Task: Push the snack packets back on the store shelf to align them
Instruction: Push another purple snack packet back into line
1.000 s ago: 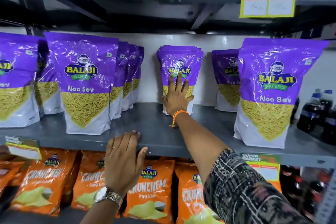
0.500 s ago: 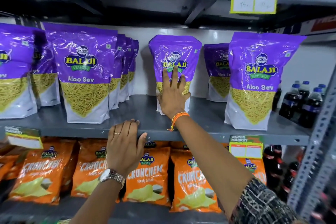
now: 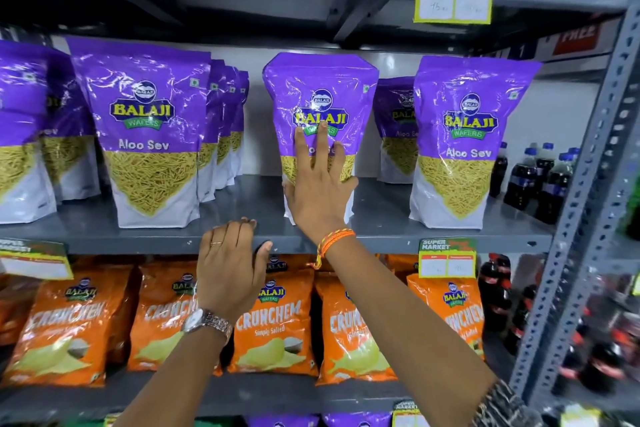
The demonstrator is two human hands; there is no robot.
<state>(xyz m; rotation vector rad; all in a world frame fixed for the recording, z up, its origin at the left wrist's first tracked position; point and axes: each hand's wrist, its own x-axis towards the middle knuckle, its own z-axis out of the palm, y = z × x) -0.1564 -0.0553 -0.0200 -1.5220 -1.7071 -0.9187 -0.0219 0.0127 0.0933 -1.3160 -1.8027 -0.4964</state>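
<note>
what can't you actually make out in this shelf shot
Head view only:
- Lower front of the middle Aloo Sev packet: covered by the right hand, so its flavour name is partly hidden.
- Handwritten prices on the upper shelf tag: too small and faint.
- Leftmost Aloo Sev packet: cut off by the left edge.
- Labels on the dark drink bottles: blurred and part hidden by the shelf upright.
</note>
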